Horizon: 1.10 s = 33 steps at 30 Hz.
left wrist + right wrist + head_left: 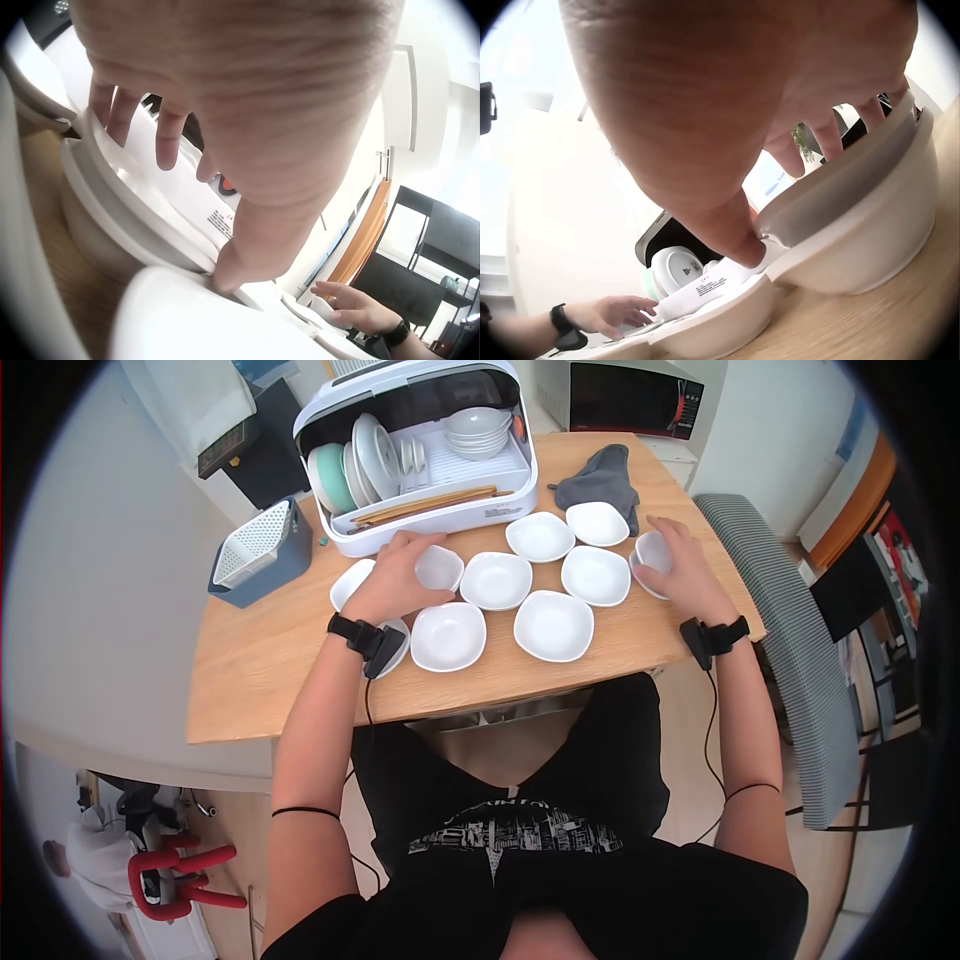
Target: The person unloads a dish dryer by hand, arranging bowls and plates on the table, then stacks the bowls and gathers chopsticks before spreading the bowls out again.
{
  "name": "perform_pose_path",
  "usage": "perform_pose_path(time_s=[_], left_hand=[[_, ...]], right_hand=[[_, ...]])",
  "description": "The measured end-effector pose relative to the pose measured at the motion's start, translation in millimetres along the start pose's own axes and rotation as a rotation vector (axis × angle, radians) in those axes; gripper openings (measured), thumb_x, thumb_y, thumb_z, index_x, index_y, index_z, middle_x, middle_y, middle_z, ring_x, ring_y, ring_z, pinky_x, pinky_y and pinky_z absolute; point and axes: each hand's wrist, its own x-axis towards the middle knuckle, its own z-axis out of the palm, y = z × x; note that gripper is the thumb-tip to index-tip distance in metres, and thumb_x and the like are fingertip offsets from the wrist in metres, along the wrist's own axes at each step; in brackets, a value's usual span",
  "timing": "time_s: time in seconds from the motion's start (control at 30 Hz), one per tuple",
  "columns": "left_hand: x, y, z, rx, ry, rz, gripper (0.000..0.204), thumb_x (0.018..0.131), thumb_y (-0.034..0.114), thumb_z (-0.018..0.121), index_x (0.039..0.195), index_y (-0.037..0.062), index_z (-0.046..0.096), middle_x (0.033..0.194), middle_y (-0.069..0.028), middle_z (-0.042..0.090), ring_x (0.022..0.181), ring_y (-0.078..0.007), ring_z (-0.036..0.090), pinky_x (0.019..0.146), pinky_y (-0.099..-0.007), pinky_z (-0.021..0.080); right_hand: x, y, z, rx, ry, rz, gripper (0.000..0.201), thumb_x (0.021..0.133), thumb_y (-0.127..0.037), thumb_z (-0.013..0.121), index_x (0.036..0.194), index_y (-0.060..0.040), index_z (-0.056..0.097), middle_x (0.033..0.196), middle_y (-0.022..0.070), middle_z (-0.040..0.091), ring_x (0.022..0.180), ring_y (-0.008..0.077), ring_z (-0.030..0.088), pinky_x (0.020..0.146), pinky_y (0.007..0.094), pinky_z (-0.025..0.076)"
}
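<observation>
In the head view several white bowls [553,626] stand on the wooden table [260,680]. My left hand [402,573] has its thumb and fingers around the rim of a bowl [438,569] at the left. At the right end, my right hand [688,572] holds a bowl [653,552] the same way. Each wrist view shows one bowl set inside another: the left hand [225,112] grips the upper bowl [142,202] over a lower one [94,232], and the right hand [742,97] grips the upper bowl [836,187] over a lower one [870,240].
Behind the bowls a white dish box [430,525] holds plates, bowls and chopsticks. A blue-grey basket [265,565] stands at the left, a grey cloth [600,482] at the back right. Beyond the table are a microwave [630,400] and a striped padded seat [790,660].
</observation>
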Motion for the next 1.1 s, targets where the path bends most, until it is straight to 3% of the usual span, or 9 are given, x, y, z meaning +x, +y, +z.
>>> perform_pose_path(time_s=[0.17, 0.27, 0.4, 0.47, 0.63, 0.7, 0.83, 1.0, 1.1], left_hand=[[1, -3, 2, 0.026, 0.028, 0.048, 0.088, 0.075, 0.024, 0.094, 0.155, 0.0112, 0.059, 0.14, -0.0164, 0.057, 0.132, -0.0357, 0.058, 0.113, -0.0433, 0.051], [-2, -8, -14, -0.005, 0.108, 0.094, 0.086, 0.076, 0.025, 0.093, 0.154, 0.0123, 0.06, 0.14, -0.0168, 0.056, 0.133, -0.0372, 0.056, 0.115, -0.045, 0.048], [-51, -9, -66, -0.023, 0.279, 0.027, 0.083, 0.077, 0.023, 0.09, 0.153, 0.0125, 0.06, 0.137, -0.0168, 0.056, 0.133, -0.0375, 0.055, 0.117, -0.046, 0.045], [-96, -25, -84, 0.059, 0.331, 0.029, 0.082, 0.077, 0.021, 0.089, 0.154, 0.0126, 0.06, 0.137, -0.017, 0.056, 0.133, -0.0372, 0.055, 0.116, -0.046, 0.046], [-157, -48, -82, 0.145, 0.241, -0.309, 0.083, 0.078, 0.019, 0.087, 0.155, 0.0096, 0.057, 0.14, -0.0191, 0.054, 0.133, -0.038, 0.055, 0.114, -0.0489, 0.049], [-168, -60, -74, 0.131, 0.246, -0.327, 0.083, 0.078, 0.02, 0.087, 0.155, 0.0088, 0.057, 0.14, -0.0193, 0.055, 0.133, -0.0385, 0.054, 0.114, -0.0494, 0.048], [-175, -78, -54, 0.098, 0.253, -0.329, 0.082, 0.08, 0.024, 0.087, 0.155, 0.0081, 0.058, 0.14, -0.0202, 0.056, 0.133, -0.0405, 0.053, 0.115, -0.0503, 0.047], [-167, -82, -42, 0.116, 0.269, -0.34, 0.078, 0.086, 0.025, 0.087, 0.156, 0.0089, 0.057, 0.146, -0.0218, 0.055, 0.138, -0.0402, 0.053, 0.116, -0.0488, 0.047], [-160, -75, -44, 0.06, 0.301, -0.344, 0.072, 0.091, 0.03, 0.084, 0.154, 0.0069, 0.058, 0.148, -0.024, 0.056, 0.136, -0.0424, 0.055, 0.116, -0.049, 0.046]], right_hand=[[32, 27, -14, -0.044, 0.282, 0.099, 0.076, 0.095, -0.041, 0.078, 0.157, -0.0045, 0.054, 0.153, 0.0251, 0.059, 0.142, 0.0459, 0.054, 0.122, 0.053, 0.042], [50, 52, -17, -0.106, 0.121, 0.381, 0.076, 0.099, -0.047, 0.073, 0.157, -0.0018, 0.054, 0.155, 0.0269, 0.059, 0.145, 0.0454, 0.053, 0.121, 0.0529, 0.044], [53, 60, -15, -0.22, 0.04, 0.412, 0.078, 0.101, -0.051, 0.07, 0.157, 0.0016, 0.054, 0.155, 0.0299, 0.058, 0.146, 0.0449, 0.055, 0.119, 0.0508, 0.046], [59, 78, -3, 0.005, 0.085, 0.204, 0.077, 0.103, -0.051, 0.068, 0.154, 0.0046, 0.056, 0.151, 0.0325, 0.06, 0.142, 0.0451, 0.058, 0.119, 0.0469, 0.046], [55, 92, -3, 0.189, 0.095, 0.216, 0.071, 0.11, -0.05, 0.06, 0.152, 0.0074, 0.056, 0.149, 0.0281, 0.064, 0.143, 0.0387, 0.058, 0.12, 0.0421, 0.044], [53, 115, 6, 0.461, 0.293, 0.313, 0.071, 0.112, -0.05, 0.058, 0.152, 0.0086, 0.055, 0.149, 0.0242, 0.064, 0.144, 0.0327, 0.057, 0.121, 0.0398, 0.044], [39, 145, 10, 0.768, 0.332, 0.492, 0.072, 0.112, -0.051, 0.058, 0.156, 0.0061, 0.051, 0.16, 0.0224, 0.054, 0.147, 0.0323, 0.054, 0.127, 0.0395, 0.038], [30, 162, 19, 1.162, 0.588, 0.387, 0.055, 0.114, -0.036, 0.058, 0.155, 0.0008, 0.055, 0.147, 0.0132, 0.062, 0.125, 0.0235, 0.062, 0.108, 0.0366, 0.052], [27, 186, 16, 1.289, 0.579, 0.398, 0.047, 0.114, -0.03, 0.058, 0.153, -0.002, 0.058, 0.134, 0.0084, 0.066, 0.107, 0.0155, 0.062, 0.096, 0.0305, 0.054]])
